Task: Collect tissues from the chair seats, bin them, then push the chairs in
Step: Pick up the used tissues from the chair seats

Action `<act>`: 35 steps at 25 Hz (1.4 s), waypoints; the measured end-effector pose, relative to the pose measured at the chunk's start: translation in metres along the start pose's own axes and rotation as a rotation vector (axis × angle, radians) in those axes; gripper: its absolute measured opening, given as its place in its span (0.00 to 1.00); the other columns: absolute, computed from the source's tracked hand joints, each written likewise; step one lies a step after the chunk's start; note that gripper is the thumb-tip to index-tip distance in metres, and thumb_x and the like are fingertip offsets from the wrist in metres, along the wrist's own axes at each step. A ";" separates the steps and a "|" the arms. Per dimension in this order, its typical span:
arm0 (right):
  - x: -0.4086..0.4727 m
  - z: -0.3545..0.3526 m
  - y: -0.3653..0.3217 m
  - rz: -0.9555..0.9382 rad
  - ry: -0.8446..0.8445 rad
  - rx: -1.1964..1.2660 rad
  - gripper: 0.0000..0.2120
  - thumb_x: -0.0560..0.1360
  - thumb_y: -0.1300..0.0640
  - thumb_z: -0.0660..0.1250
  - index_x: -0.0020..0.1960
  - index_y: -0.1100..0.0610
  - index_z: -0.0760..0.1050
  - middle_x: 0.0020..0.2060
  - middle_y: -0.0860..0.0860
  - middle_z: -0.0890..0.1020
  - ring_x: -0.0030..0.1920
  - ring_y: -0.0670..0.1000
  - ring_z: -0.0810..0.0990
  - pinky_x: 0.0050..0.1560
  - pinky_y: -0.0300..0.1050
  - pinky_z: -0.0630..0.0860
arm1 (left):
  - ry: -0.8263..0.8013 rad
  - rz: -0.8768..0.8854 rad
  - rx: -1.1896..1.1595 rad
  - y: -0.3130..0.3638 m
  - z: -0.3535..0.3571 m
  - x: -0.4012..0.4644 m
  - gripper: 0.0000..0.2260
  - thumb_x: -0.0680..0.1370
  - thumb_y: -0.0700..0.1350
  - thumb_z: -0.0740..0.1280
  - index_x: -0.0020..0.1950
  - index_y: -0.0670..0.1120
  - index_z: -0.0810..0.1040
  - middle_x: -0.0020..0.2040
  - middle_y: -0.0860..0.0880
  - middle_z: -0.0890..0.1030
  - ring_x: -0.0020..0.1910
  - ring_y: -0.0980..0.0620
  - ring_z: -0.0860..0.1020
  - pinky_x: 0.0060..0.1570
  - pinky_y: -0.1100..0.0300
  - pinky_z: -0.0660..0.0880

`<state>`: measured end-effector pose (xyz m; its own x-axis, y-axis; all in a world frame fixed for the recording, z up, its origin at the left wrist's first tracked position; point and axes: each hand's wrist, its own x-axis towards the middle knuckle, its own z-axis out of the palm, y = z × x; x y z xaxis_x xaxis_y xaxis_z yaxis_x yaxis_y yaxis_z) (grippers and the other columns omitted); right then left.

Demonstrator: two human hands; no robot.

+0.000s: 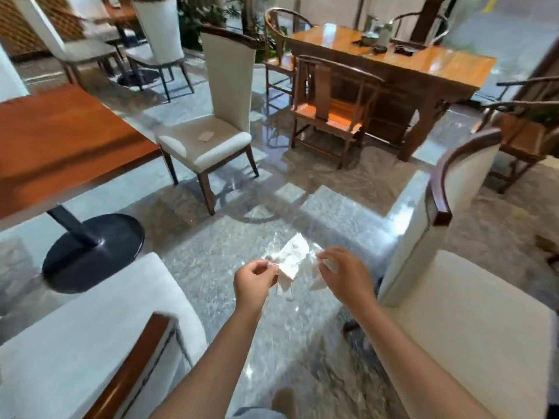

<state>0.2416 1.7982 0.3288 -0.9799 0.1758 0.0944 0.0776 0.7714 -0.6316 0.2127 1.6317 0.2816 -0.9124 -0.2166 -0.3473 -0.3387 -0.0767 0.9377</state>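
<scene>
White crumpled tissues (292, 260) hang between the left hand (253, 282) and right hand (344, 275), each pinching an edge, held above the floor; limp and featherlight, any corner serves. Beyond, a folded tissue (206, 136) lies flat on the white chair seat (181, 143), long axis slanting up-right.

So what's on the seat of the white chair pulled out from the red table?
One flat tissue lies on the white chair seat, near the backrest. Nothing covers the seat, so nothing else is there.
</scene>
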 end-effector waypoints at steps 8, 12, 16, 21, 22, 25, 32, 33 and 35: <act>0.218 0.022 -0.006 -0.179 -0.052 0.044 0.08 0.69 0.64 0.70 0.48 0.59 0.82 0.49 0.55 0.84 0.51 0.56 0.81 0.51 0.46 0.75 | 0.180 -0.030 -0.083 0.067 0.059 0.154 0.03 0.71 0.33 0.70 0.42 0.39 0.79 0.38 0.43 0.80 0.33 0.54 0.79 0.32 0.69 0.78; 0.330 0.047 -0.011 -0.292 -0.111 0.067 0.08 0.70 0.63 0.69 0.49 0.59 0.82 0.50 0.56 0.84 0.52 0.56 0.80 0.52 0.45 0.74 | 0.281 0.007 -0.103 0.093 0.089 0.241 0.07 0.72 0.33 0.69 0.48 0.33 0.79 0.35 0.45 0.80 0.26 0.62 0.78 0.30 0.69 0.77; 0.428 0.063 -0.028 -0.377 -0.192 0.044 0.09 0.73 0.61 0.67 0.51 0.58 0.81 0.54 0.53 0.82 0.55 0.53 0.79 0.52 0.40 0.70 | 0.401 0.019 -0.133 0.131 0.103 0.312 0.05 0.72 0.35 0.70 0.47 0.37 0.80 0.36 0.46 0.81 0.30 0.57 0.79 0.30 0.71 0.76; 0.531 0.110 -0.037 -0.415 -0.304 0.035 0.09 0.73 0.60 0.66 0.52 0.57 0.81 0.54 0.51 0.82 0.55 0.51 0.78 0.54 0.41 0.72 | 0.516 -0.049 -0.169 0.145 0.107 0.399 0.05 0.72 0.34 0.69 0.47 0.39 0.80 0.35 0.47 0.81 0.27 0.61 0.78 0.30 0.71 0.76; 0.552 0.123 -0.039 -0.422 -0.327 0.027 0.09 0.73 0.60 0.66 0.52 0.57 0.81 0.55 0.51 0.82 0.56 0.51 0.78 0.55 0.42 0.72 | 0.526 -0.074 -0.184 0.148 0.109 0.422 0.05 0.72 0.34 0.69 0.47 0.39 0.79 0.35 0.47 0.81 0.27 0.61 0.78 0.30 0.71 0.76; 0.623 0.159 -0.058 -0.443 -0.339 0.016 0.09 0.73 0.60 0.66 0.53 0.58 0.81 0.55 0.52 0.82 0.56 0.52 0.78 0.56 0.42 0.71 | 0.522 -0.084 -0.215 0.167 0.108 0.502 0.06 0.73 0.33 0.68 0.49 0.37 0.79 0.33 0.47 0.79 0.24 0.63 0.76 0.28 0.72 0.75; 0.796 0.222 -0.141 -0.475 -0.347 0.037 0.09 0.73 0.61 0.66 0.52 0.58 0.81 0.55 0.53 0.82 0.56 0.53 0.78 0.55 0.41 0.70 | 0.543 -0.068 -0.135 0.254 0.072 0.683 0.05 0.72 0.32 0.69 0.47 0.35 0.79 0.23 0.56 0.78 0.22 0.66 0.74 0.25 0.74 0.72; 0.813 0.230 -0.148 -0.462 -0.342 0.040 0.09 0.73 0.61 0.66 0.53 0.58 0.80 0.55 0.53 0.82 0.56 0.53 0.78 0.56 0.40 0.69 | 0.545 -0.076 -0.150 0.263 0.070 0.700 0.04 0.72 0.32 0.69 0.46 0.37 0.79 0.21 0.57 0.78 0.21 0.66 0.74 0.25 0.74 0.71; 0.841 0.245 -0.162 -0.449 -0.326 0.076 0.09 0.73 0.62 0.67 0.53 0.58 0.81 0.54 0.52 0.82 0.56 0.52 0.78 0.54 0.36 0.67 | 0.560 -0.092 -0.177 0.278 0.068 0.730 0.04 0.72 0.31 0.68 0.45 0.37 0.79 0.20 0.58 0.77 0.21 0.65 0.74 0.24 0.74 0.71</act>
<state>-0.6398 1.6715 0.3223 -0.9208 -0.3671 0.1316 -0.3619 0.6787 -0.6391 -0.5630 1.5189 0.2888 -0.6047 -0.6782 -0.4176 -0.3233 -0.2702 0.9069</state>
